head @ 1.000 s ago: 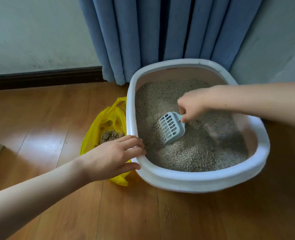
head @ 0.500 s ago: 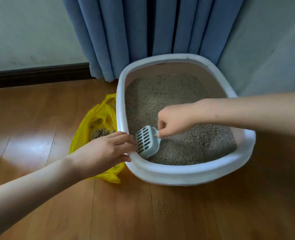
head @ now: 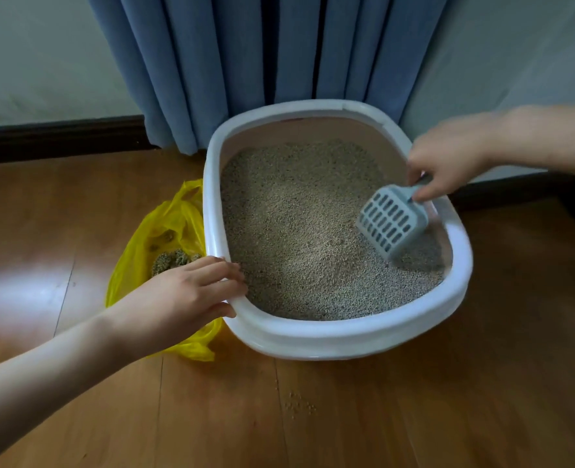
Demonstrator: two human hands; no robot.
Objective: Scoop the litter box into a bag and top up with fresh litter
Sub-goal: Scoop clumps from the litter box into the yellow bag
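Head-camera view, looking down at a white oval litter box [head: 343, 339] on a wooden floor [head: 414, 417], the landmark for everything around it. Grey-tan litter [head: 296, 231] fills the box, lying highest toward its middle. At the box's right rim, the person's right hand [head: 448, 163] pinches the handle of a pale blue slotted scoop [head: 392, 224], fingers curled round it. The scoop tilts down into the box, its front edge touching the litter near the right wall; whether it carries anything cannot be told. At the box's near-left rim, the left hand [head: 181, 298] rests on the white edge, fingers straight and laid over the rim toward the litter, thumb against the outer wall, holding nothing. Just beside the box's left wall, touching it, a yellow plastic bag [head: 164, 224] lies open on the floor, partly under the left hand. Inside it sits a clump of darker scooped litter [head: 173, 260]. In front of the box, a few stray grains [head: 298, 405] are scattered on the boards. Behind the box hangs a blue curtain [head: 245, 62], reaching down to its far rim, with a pale wall [head: 36, 55] and dark baseboard [head: 60, 136] to the curtain's left.
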